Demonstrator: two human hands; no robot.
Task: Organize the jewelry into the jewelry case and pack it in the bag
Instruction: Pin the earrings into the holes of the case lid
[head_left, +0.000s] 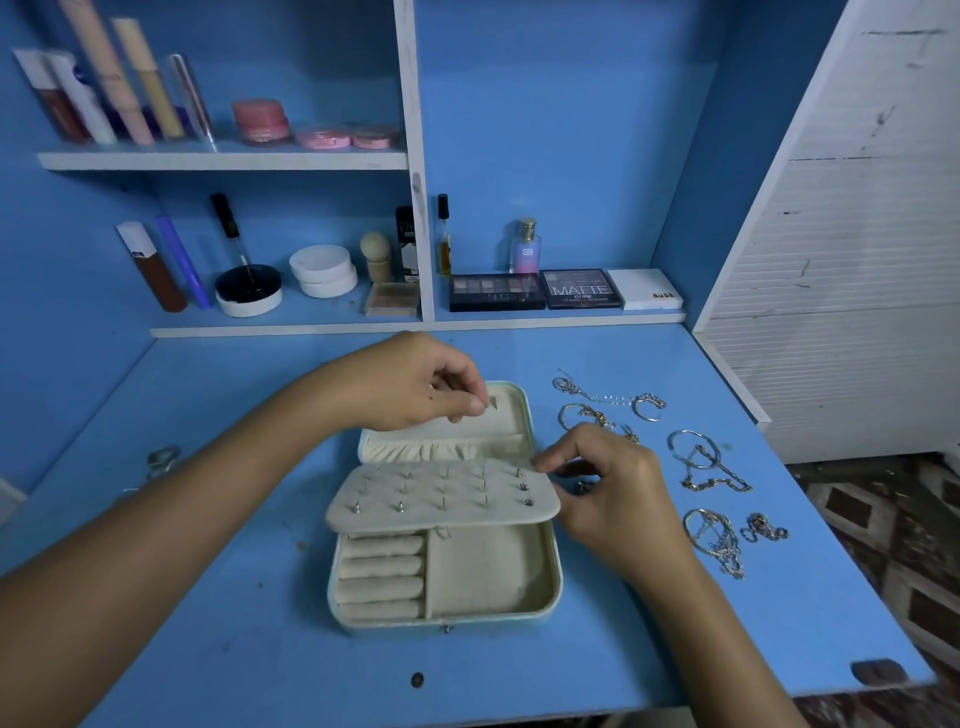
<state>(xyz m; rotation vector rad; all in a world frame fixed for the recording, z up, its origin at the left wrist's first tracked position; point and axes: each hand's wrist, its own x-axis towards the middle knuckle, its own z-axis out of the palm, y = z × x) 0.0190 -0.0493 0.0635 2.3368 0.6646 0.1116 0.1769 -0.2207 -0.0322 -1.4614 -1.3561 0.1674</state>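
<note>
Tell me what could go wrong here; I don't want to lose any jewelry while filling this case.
1. The right hand pinches at the corner of the earring panel; tilting that panel could shake loose the studs sitting in it.
2. The chains lie in loose heaps right of the case, near the desk edge; a sweep of the right arm might knock them off or tangle them.
3. The left hand seems to pinch something tiny over the lid; dropped, it could vanish.
</note>
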